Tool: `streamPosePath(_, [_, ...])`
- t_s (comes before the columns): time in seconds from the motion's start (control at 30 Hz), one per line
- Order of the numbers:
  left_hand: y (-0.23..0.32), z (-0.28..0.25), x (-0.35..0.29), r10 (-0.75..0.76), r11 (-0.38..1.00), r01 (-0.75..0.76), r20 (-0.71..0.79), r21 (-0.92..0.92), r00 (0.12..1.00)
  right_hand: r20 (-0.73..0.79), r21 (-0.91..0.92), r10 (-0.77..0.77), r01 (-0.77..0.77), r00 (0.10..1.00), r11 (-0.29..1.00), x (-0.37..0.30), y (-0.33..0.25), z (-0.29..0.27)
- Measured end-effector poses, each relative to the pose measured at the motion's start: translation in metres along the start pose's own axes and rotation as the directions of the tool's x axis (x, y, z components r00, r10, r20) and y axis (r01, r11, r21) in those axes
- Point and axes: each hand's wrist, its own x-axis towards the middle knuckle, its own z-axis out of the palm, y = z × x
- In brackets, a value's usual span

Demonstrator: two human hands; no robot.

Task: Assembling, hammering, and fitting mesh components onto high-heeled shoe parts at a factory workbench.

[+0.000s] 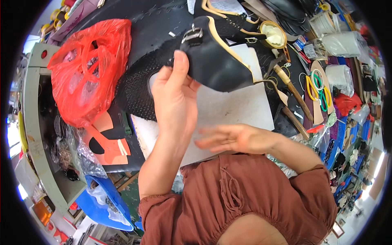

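Note:
My left hand (176,92) is closed on a black leather shoe upper (222,65), thumb on top and fingers beneath. The upper has a cream-coloured edge and a silver buckle (192,34) near my thumb, and it is lifted above the work table. My right hand (245,139) is empty, its fingers stretched out and a little blurred, over the near part of a white sheet (241,108). Beside my left wrist lies a black perforated piece (134,83), partly hidden by the hand. Another cream-edged black piece (228,25) lies beyond the upper.
A red plastic bag (87,69) sits at the left, with orange cut pieces (108,143) below it. At the right are a hammer (292,83), green-and-yellow-handled scissors (318,92) and an open tub of cream paste (272,36). A blue bin (102,204) stands at the lower left.

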Motion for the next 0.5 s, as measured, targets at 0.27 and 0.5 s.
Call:
streamPosePath(0.27, [-0.033,-0.028,-0.044,-0.508,0.851,0.524,-0.205,0.029,0.837,-0.436,0.591,-0.327,0.541,0.838,0.599,-0.004,0.050,-0.060])
streamPosePath(0.5, [0.016,-0.041,-0.029,-0.609,0.166,0.166,-0.031,0.972,0.792,-0.481,-0.506,-0.568,0.318,0.668,0.802,0.010,0.040,-0.049])
